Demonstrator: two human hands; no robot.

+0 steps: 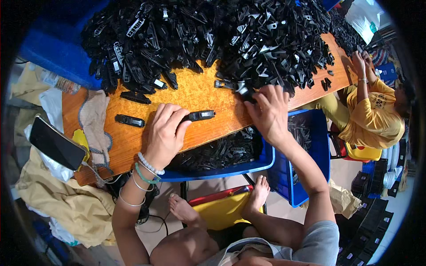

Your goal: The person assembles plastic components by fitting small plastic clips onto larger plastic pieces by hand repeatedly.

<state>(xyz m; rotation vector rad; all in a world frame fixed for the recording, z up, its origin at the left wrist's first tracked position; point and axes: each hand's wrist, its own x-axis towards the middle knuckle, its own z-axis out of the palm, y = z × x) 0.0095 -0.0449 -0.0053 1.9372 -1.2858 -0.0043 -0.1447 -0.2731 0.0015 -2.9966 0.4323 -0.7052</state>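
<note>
My left hand (166, 131) grips one end of a slim black plastic part (200, 115) between thumb and fingers, low over the wooden table. At the front edge of the right-hand heap, my right hand (271, 113) has its thumb and forefinger closed about a shiny black plastic piece (242, 90), partly hidden by the fingers. Another slim black part (129, 120) lies alone left of my left hand. A further one (136, 97) rests by the left-hand heap (151, 44). Short, glossy black pieces make up the right-hand heap (270, 48).
Blue bins holding black parts stand below the table edge (266, 162) and to its right (326, 155). A phone (57, 142) stands at the left beside a grey cloth (94, 119). A co-worker in a yellow shirt (375, 111) sits at the far right.
</note>
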